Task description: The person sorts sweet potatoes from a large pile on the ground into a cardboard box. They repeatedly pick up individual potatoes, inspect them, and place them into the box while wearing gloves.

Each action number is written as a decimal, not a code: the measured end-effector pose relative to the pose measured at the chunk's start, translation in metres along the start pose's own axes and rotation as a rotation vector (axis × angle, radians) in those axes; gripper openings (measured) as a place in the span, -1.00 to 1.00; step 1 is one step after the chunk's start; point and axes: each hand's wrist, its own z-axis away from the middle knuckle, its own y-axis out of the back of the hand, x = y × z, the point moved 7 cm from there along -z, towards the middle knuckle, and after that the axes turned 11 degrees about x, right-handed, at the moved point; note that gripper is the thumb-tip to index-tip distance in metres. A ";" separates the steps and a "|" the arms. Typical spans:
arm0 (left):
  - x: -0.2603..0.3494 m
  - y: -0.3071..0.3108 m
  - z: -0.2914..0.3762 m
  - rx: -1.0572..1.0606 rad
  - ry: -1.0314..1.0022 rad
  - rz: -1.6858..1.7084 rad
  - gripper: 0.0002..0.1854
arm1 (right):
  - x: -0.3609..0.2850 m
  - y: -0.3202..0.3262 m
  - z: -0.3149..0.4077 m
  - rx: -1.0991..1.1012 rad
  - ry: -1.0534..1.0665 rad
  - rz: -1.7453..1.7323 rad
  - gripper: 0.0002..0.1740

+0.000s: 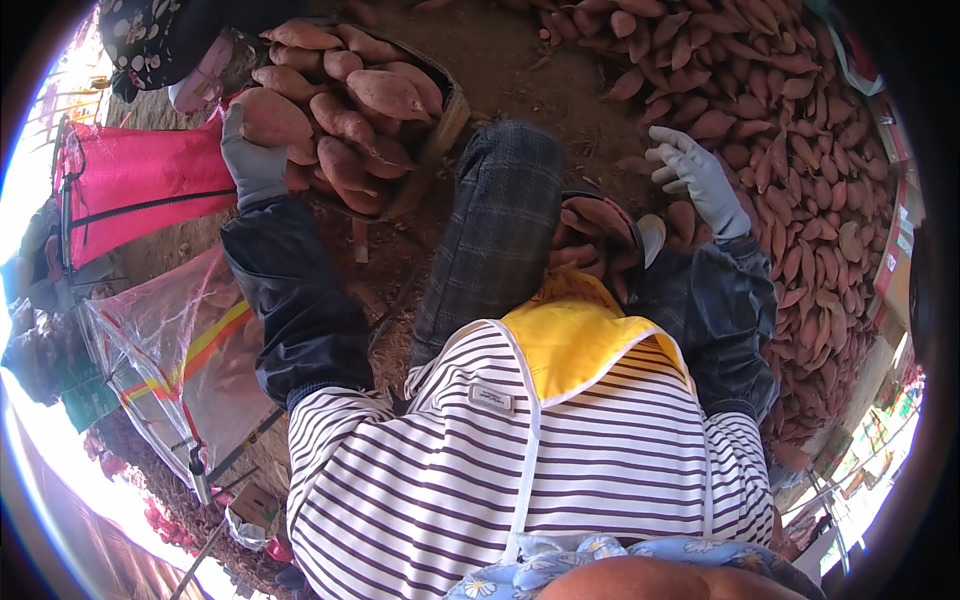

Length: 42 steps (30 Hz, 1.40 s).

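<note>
My left hand (pixel 253 161), in a pale grey glove, is on a large sweet potato (pixel 273 117) with the thumb along its near left side. This sweet potato rests at the left edge of a heaped basket (pixel 442 139) of sweet potatoes, whose woven-looking rim shows on the right. My right hand (pixel 705 180), gloved the same way, is raised at the near edge of a big sweet potato pile (pixel 810 187). Its fingers are apart and slightly bent, with nothing in them. Between my legs a dark-rimmed container (pixel 637 236) holds smaller sweet potatoes, partly hidden by my knee and yellow apron.
Left of my arm a pink mesh bag (pixel 150 187) and a clear plastic bag (pixel 202 337) hang open on frames. Another person's patterned sleeve (pixel 139 45) shows at the top left. Cardboard boxes (pixel 896 247) border the pile on the right. Bare soil (pixel 510 67) lies ahead.
</note>
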 end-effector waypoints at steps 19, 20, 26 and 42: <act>-0.030 -0.036 -0.124 0.380 -0.237 -0.776 -0.36 | 0.008 -0.003 -0.013 -0.027 0.125 0.407 -0.45; -0.026 -0.033 -0.133 0.390 -0.320 -1.141 -0.38 | 0.008 -0.002 -0.012 -0.016 0.157 0.442 -0.45; 0.005 -0.064 -0.106 0.247 -0.448 -1.583 -0.37 | 0.002 -0.004 -0.013 0.012 0.286 0.458 -0.44; -0.066 -0.197 -0.029 -0.213 -0.699 -1.764 -0.38 | -0.003 0.034 -0.023 -0.060 0.220 0.706 -0.38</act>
